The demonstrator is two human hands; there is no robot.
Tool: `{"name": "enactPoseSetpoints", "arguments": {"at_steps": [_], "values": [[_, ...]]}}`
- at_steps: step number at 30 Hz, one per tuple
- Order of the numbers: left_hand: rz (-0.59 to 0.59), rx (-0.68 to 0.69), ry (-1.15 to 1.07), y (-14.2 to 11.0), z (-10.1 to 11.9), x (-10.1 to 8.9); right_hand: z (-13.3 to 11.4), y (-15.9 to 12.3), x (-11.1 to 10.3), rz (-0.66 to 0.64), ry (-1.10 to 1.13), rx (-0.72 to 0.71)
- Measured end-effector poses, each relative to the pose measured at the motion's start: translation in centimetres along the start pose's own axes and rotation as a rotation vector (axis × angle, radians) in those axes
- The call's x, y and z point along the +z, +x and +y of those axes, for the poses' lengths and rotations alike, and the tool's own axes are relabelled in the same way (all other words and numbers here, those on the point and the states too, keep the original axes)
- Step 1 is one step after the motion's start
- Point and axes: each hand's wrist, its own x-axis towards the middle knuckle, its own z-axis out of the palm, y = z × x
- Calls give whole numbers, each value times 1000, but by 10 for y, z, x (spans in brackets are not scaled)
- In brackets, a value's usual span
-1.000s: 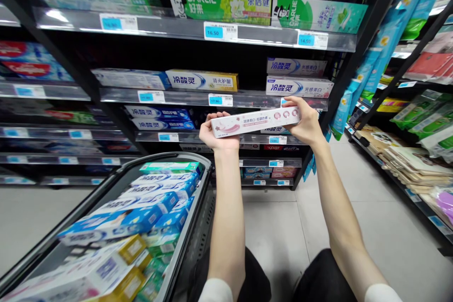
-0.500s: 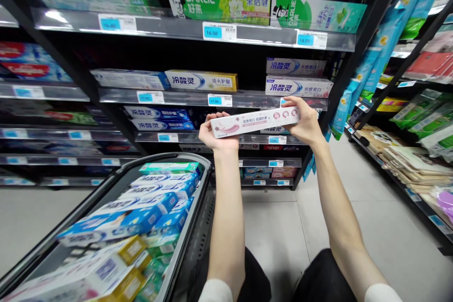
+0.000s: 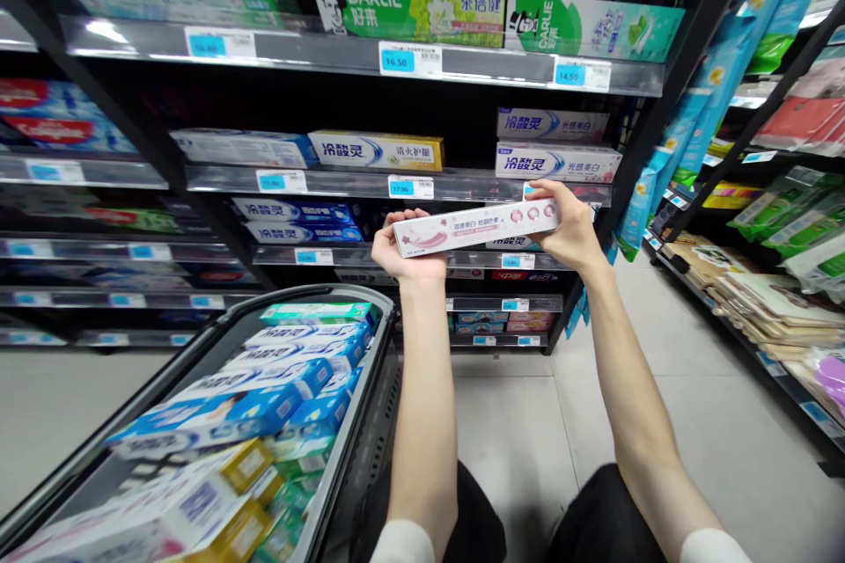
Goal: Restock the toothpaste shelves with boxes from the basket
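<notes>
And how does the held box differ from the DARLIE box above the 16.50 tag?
The held box is white with pink pictures; the DARLIE box is mostly green. The held box is in the left hand and right hand; the DARLIE box stands on a shelf. The held box slopes upward to the right, the DARLIE box slightly downward. Both are long cartons.

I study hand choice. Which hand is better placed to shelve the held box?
Right, probably: the right hand grips the box nearer the two white boxes, while the left hand supports the other end.
</notes>
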Motion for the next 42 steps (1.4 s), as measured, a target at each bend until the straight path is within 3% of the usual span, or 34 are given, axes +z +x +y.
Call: {"name": "enactPoseSetpoints", "arguments": {"at_steps": [16,21,26,31,35,42], "values": [[96,-91,-117,-11,8,13,2,0,0,20,42,17],[-32,-51,32,-19,13,21,-1,-1,-11,10,197,69],[-177,-19,96,-37,17,42,0,0,-16,182,289,170],[-299,-25,148,-49,18,55,1,3,-13,335,234,231],[-311,-22,180,-49,18,54,-2,4,-12,392,220,234],[-286,-32,165,-45,16,51,-5,3,-9,360,210,237]]}}
